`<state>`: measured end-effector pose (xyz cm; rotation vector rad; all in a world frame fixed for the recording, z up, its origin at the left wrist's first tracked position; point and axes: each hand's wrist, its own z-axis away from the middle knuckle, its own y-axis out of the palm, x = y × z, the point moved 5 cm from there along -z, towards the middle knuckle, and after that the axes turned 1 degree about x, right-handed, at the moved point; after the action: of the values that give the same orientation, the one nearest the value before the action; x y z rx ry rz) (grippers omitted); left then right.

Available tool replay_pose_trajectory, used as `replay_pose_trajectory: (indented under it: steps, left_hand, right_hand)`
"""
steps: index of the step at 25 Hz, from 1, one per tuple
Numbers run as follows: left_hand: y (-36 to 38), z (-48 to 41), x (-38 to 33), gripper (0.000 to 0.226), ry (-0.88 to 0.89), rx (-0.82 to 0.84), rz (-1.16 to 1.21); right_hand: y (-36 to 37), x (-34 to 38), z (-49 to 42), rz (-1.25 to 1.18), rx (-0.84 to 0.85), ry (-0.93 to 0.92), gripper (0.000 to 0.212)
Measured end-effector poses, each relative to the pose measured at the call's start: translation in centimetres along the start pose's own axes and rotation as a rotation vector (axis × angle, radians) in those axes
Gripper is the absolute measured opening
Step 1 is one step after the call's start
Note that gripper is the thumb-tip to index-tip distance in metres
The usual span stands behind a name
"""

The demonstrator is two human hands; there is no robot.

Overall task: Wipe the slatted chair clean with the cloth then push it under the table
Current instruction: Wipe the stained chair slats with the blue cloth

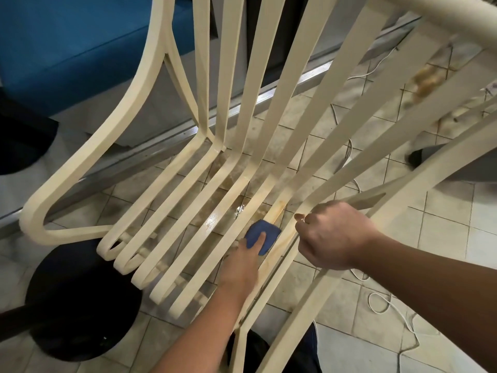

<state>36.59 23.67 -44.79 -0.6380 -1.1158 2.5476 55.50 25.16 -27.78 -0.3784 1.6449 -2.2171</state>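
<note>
A blue upholstered seat (67, 44) fills the upper left, with a black round base (80, 300) on the tiled floor (443, 238) below it, just beside the chair's front edge. A metal floor track (172, 142) runs diagonally behind.

The cream slatted chair (259, 90) spans the middle of the view, seen from above, its looped left armrest reaching toward the black base.

At the centre, the left hand (242, 262) holds a small blue cloth (265, 235) against a seat slat. One digit lies on top; the other fingers are hidden beneath the cloth. A brownish smear marks the slat just beyond the cloth.

Just to the right, the right hand (336, 235) curls its fingers around a slat at the chair's right side.

Farther right, open floor holds a loose white cable (369, 302) and brown stains.
</note>
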Motion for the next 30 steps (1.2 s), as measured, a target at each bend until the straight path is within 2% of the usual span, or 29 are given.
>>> replay_pose_trajectory:
  steps: [3, 6, 9, 15, 19, 23, 26, 30]
  left_hand:
    - [2.5, 6.4, 3.8, 0.072, 0.011, -0.033, 0.098]
    - [5.1, 11.3, 6.9, 0.080, -0.043, 0.059, 0.101]
    - [5.0, 12.1, 6.9, 0.085, -0.084, 0.110, 0.077]
    - [0.6, 6.2, 2.0, 0.090, -0.117, 0.046, -0.008]
    - [-2.8, -1.6, -2.5, 0.083, -0.062, 0.044, -0.038]
    - [-5.6, -7.5, -5.8, 0.076, -0.088, 0.034, 0.001]
    - [-5.4, -7.6, -5.8, 0.074, -0.060, 0.019, 0.004]
    - [-1.8, -3.7, -2.4, 0.079, 0.022, -0.108, -0.033]
  right_hand:
    - [0.2, 0.0, -0.1, -0.004, 0.015, 0.012, 0.035]
    - [0.4, 0.1, -0.1, -0.006, 0.031, 0.014, 0.034]
    - [0.1, 0.0, -0.1, -0.010, 0.023, 0.016, 0.034]
    - [-0.2, 0.1, 0.0, -0.008, 0.000, 0.023, 0.036]
    - [-0.4, 0.0, -0.1, -0.009, -0.012, 0.023, 0.033]
    - [-0.3, 0.1, -0.1, 0.014, -0.001, 0.022, 0.031]
    - [-0.1, 0.0, 0.0, 0.022, 0.007, 0.017, 0.032]
    - [-0.2, 0.1, 0.0, 0.034, 0.002, 0.018, 0.033]
